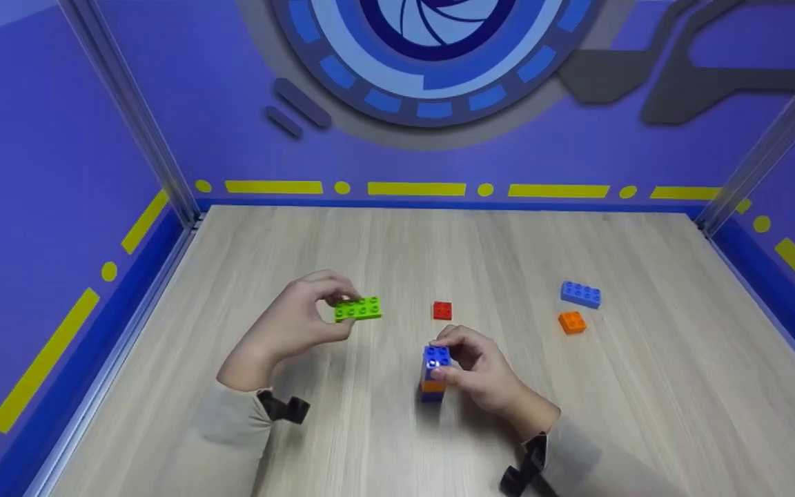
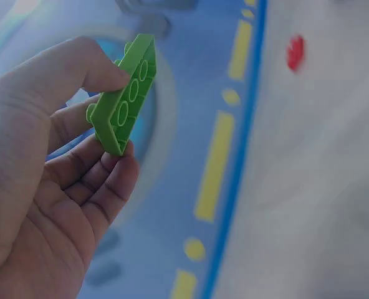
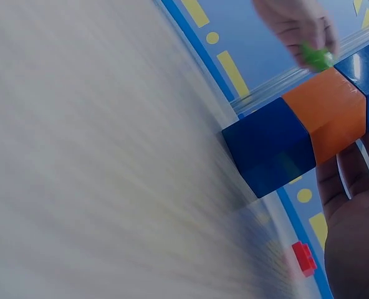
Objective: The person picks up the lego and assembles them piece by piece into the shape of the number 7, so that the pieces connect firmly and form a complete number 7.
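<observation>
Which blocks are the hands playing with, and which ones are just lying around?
Being used:
- green block, pinched by the left hand
- blue-and-orange stack, held by the right hand

Just lying on the table, it seems, with no hand touching them:
- small red block
- small orange block
- long blue block

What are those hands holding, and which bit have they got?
The left hand pinches the green block by its sides. The right hand holds the blue and orange tower near its top.
</observation>
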A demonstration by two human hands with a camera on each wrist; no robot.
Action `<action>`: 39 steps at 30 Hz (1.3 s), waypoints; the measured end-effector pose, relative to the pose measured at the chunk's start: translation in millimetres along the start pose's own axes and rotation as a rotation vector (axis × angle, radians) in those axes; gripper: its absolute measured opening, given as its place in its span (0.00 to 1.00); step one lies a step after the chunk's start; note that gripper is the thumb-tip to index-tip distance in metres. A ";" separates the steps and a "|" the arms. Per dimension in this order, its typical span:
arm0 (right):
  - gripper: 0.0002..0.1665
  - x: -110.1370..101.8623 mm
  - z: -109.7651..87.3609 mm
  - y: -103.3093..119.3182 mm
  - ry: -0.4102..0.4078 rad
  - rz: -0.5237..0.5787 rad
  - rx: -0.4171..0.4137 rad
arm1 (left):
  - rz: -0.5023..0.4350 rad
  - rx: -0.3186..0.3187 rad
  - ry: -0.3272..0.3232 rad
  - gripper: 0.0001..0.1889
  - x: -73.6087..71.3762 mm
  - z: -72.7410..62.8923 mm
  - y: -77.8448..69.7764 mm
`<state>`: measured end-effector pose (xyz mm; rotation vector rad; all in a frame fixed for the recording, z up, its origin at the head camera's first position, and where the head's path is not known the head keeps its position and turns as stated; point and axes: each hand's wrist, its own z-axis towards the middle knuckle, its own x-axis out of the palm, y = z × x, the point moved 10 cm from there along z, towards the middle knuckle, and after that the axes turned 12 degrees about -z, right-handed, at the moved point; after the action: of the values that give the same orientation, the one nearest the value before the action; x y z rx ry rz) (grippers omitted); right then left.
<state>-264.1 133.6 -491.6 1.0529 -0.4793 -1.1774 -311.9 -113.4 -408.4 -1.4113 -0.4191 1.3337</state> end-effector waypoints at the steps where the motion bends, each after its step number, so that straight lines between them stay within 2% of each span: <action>1: 0.17 0.1 0.1 -0.1 0.000 -0.002 -0.001 | 0.005 0.021 0.006 0.16 3.8 0.4 -8.8; 3: 0.17 -0.2 0.3 -0.2 -0.001 -0.008 -0.004 | 0.008 0.064 0.021 0.16 12.0 0.8 -23.8; 6: 0.16 -1.4 1.0 0.9 -0.007 -0.003 -0.013 | 0.030 0.096 0.052 0.16 27.0 0.9 -36.1; 10: 0.15 -2.6 1.4 1.8 -0.011 0.002 -0.014 | 0.063 0.117 0.098 0.17 48.1 2.3 -36.1; 13: 0.16 -1.7 0.9 0.8 -0.005 -0.003 0.001 | 0.061 0.124 0.114 0.17 57.8 2.5 -32.0; 17: 0.16 -0.8 0.4 0.8 0.001 -0.007 0.003 | 0.039 0.142 0.140 0.18 66.8 1.2 -32.5; 27: 0.14 0.7 1.0 0.1 0.019 -0.011 0.010 | -0.009 0.235 0.183 0.19 86.1 -4.1 -43.3; 31: 0.14 1.0 2.0 0.8 0.013 0.003 0.000 | -0.011 0.266 0.177 0.18 89.7 -5.4 -47.2; 35: 0.13 1.1 2.2 1.2 0.012 -0.002 0.001 | -0.006 0.269 0.182 0.17 93.4 -7.4 -50.7; 39: 0.12 1.8 2.1 0.6 0.023 -0.024 0.006 | 0.036 0.308 0.183 0.17 98.8 -9.6 -56.1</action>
<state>-264.7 131.0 -490.5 1.0790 -0.4542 -1.1844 -250.9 -17.1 -410.0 -1.2718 -0.0627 1.2254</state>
